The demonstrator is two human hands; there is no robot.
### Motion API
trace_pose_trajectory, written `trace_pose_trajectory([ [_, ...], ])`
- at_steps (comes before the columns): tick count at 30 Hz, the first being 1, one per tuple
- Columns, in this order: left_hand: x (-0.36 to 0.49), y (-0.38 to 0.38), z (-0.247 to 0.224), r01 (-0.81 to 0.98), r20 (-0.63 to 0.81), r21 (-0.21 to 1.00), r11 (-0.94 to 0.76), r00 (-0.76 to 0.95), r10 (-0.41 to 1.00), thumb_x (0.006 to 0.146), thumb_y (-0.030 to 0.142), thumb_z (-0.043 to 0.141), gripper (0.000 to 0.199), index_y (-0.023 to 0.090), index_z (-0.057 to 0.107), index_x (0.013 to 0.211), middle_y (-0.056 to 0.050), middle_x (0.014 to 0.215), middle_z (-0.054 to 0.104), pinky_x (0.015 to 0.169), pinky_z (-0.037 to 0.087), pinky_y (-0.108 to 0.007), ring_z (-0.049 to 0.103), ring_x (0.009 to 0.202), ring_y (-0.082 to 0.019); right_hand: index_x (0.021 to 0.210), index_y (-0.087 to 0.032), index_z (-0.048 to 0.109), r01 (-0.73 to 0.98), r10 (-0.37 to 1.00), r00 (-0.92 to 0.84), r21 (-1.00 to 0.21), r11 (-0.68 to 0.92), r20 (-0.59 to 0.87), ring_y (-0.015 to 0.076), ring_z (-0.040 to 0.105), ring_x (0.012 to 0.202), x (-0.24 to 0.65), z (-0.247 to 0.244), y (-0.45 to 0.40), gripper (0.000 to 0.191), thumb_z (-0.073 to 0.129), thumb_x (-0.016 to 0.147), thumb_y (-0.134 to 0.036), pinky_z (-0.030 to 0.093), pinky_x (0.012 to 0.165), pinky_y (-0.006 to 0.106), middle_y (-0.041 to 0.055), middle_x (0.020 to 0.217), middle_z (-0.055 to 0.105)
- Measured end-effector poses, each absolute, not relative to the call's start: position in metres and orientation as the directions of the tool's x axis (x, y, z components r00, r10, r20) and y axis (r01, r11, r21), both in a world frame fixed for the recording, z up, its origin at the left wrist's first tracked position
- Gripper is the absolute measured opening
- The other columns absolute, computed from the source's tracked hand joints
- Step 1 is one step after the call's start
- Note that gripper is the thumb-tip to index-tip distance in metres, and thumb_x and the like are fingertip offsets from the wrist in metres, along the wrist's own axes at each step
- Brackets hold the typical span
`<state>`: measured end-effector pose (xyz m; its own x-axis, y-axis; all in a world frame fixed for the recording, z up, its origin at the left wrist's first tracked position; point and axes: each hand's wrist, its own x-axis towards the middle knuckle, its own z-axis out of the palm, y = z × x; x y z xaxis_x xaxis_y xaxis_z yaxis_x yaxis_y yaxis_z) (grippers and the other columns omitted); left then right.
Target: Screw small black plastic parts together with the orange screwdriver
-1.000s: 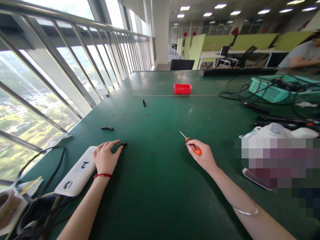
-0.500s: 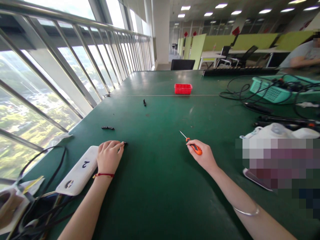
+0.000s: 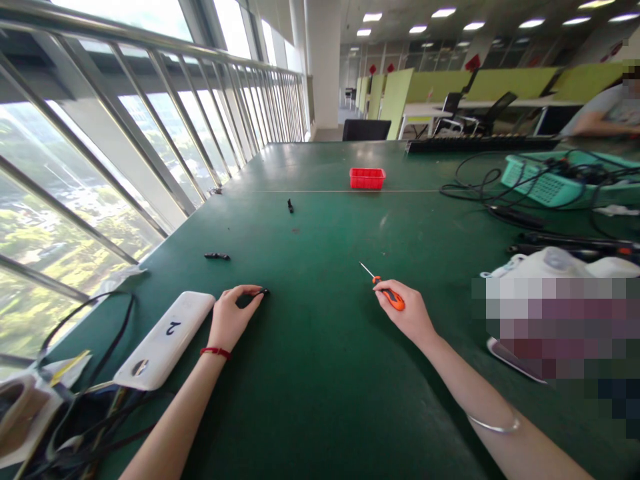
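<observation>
On the green bench (image 3: pixel 320 373), near its front edge, the left hand (image 3: pixel 233 320) curls over a small black part (image 3: pixel 262 292), thumb and fingertips pinching it against the surface; the part is mostly hidden, so its shape and its own axis cannot be told. Well apart to the right, the right hand (image 3: pixel 410 313) is closed around the orange handle of a small screwdriver (image 3: pixel 385 290). Its long axis runs diagonally, the thin metal tip pointing away and to the left, low over the bench. To do this pickup well, I judge the pinch should close fully on the part before lifting, keeping the screwdriver tip clear of it. A white case marked 2 (image 3: pixel 165 339) lies just left of the left hand.
</observation>
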<state>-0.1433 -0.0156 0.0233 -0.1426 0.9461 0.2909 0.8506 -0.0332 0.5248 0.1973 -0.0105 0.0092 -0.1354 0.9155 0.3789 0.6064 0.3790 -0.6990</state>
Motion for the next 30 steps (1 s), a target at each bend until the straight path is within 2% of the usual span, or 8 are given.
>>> trace_pose_trajectory([
  [2, -0.137, -0.017, 0.022, 0.864, 0.313, 0.493, -0.106, -0.062, 0.948, 0.078, 0.039, 0.052, 0.031, 0.019, 0.064, 0.097, -0.004, 0.087, 0.069, 0.082, 0.046, -0.034, 0.061, 0.087, -0.021, 0.082, -0.021, 0.061, 0.605, 0.917, -0.135, -0.702, 0.376, 0.374, 0.0164, 0.061, 0.074, 0.197, 0.009, -0.011, 0.013, 0.05, 0.081, -0.027, 0.047, 0.071, 0.029, 0.0028, 0.085, 0.066],
  [4, -0.13, -0.018, 0.022, 0.905, 0.346, 0.386, -0.18, 0.039, 0.938, 0.081, 0.037, 0.049, 0.031, 0.02, 0.063, 0.103, -0.004, 0.089, 0.069, 0.082, 0.045, -0.035, 0.061, 0.087, -0.021, 0.083, -0.021, 0.061, 0.606, 0.918, -0.136, -0.702, 0.375, 0.372, 0.0163, 0.061, 0.074, 0.197, 0.01, -0.011, 0.013, 0.05, 0.081, -0.026, 0.047, 0.071, 0.029, 0.0026, 0.085, 0.066],
  [8, -0.122, -0.02, 0.021, 0.938, 0.39, 0.143, -0.317, 0.241, 0.889, 0.088, 0.034, 0.042, 0.03, 0.023, 0.065, 0.103, -0.004, 0.095, 0.069, 0.082, 0.043, -0.035, 0.061, 0.086, -0.02, 0.082, -0.021, 0.061, 0.604, 0.915, -0.138, -0.699, 0.381, 0.38, 0.0166, 0.062, 0.075, 0.197, 0.009, -0.011, 0.012, 0.05, 0.081, -0.026, 0.047, 0.072, 0.029, 0.0028, 0.085, 0.066],
  [11, -0.122, -0.02, 0.021, 0.928, 0.382, 0.056, -0.369, 0.321, 0.867, 0.09, 0.032, 0.039, 0.031, 0.026, 0.066, 0.103, -0.004, 0.096, 0.069, 0.081, 0.044, -0.034, 0.062, 0.085, -0.019, 0.082, -0.022, 0.061, 0.605, 0.909, -0.141, -0.693, 0.392, 0.392, 0.0169, 0.062, 0.075, 0.197, 0.009, -0.011, 0.012, 0.05, 0.08, -0.026, 0.048, 0.072, 0.029, 0.003, 0.085, 0.067],
  [20, -0.12, -0.02, 0.021, 0.92, 0.398, 0.097, -0.379, 0.313, 0.862, 0.09, 0.033, 0.039, 0.033, 0.02, 0.061, 0.111, -0.008, 0.095, 0.068, 0.079, 0.047, -0.033, 0.061, 0.086, -0.02, 0.082, -0.022, 0.061, 0.626, 0.903, -0.146, -0.669, 0.401, 0.404, 0.0167, 0.062, 0.074, 0.198, 0.008, -0.011, 0.012, 0.05, 0.081, -0.027, 0.048, 0.07, 0.029, 0.0028, 0.085, 0.066],
  [26, -0.092, -0.019, 0.024, 0.801, 0.353, 0.066, -0.596, 0.54, 0.764, 0.092, 0.025, 0.036, 0.032, 0.022, 0.061, 0.112, -0.006, 0.092, 0.066, 0.076, 0.048, -0.032, 0.06, 0.083, -0.017, 0.087, -0.023, 0.062, 0.662, 0.893, -0.212, -0.614, 0.43, 0.397, 0.0142, 0.059, 0.07, 0.189, 0.007, -0.017, 0.014, 0.049, 0.082, -0.026, 0.046, 0.067, 0.026, 0.0018, 0.082, 0.062],
  [30, -0.054, -0.015, 0.022, 0.698, 0.365, 0.193, -0.69, 0.601, 0.711, 0.091, 0.025, 0.039, 0.028, 0.02, 0.06, 0.11, -0.006, 0.092, 0.067, 0.078, 0.048, -0.031, 0.06, 0.084, -0.016, 0.095, -0.025, 0.063, 0.687, 0.877, -0.28, -0.557, 0.467, 0.39, 0.0139, 0.056, 0.069, 0.181, 0.005, -0.02, 0.018, 0.049, 0.084, -0.029, 0.044, 0.065, 0.026, 0.0022, 0.082, 0.058],
])
